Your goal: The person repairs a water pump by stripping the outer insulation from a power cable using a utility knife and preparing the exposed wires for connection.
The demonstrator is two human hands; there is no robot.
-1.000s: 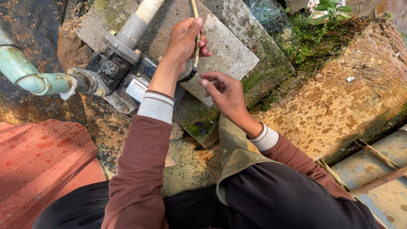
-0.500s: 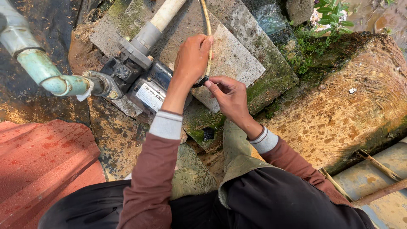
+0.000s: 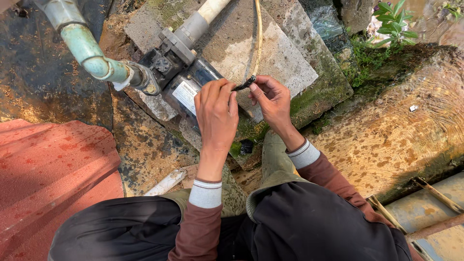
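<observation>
A thin tan cable (image 3: 258, 38) runs down from the top of the view and ends in a short black-wrapped section (image 3: 244, 83). My left hand (image 3: 216, 112) and my right hand (image 3: 271, 100) both pinch that black end, fingertips close together, held just above a small dark water pump (image 3: 186, 82). The pump sits on a grey concrete slab (image 3: 285, 63). A pale green pipe (image 3: 89, 48) joins the pump from the left and a white-and-grey pipe (image 3: 200, 19) leaves it toward the top.
A red corrugated sheet (image 3: 53, 169) lies at the lower left. Mossy stone (image 3: 328, 87) and a large brown rock (image 3: 406, 125) are on the right, with green plants (image 3: 394, 19) above. A small black object (image 3: 246, 146) lies below the slab. My knees fill the bottom.
The view has shifted so the pump sits more central. My hands have come lower and closer together, both now gripping the cable's black end.
</observation>
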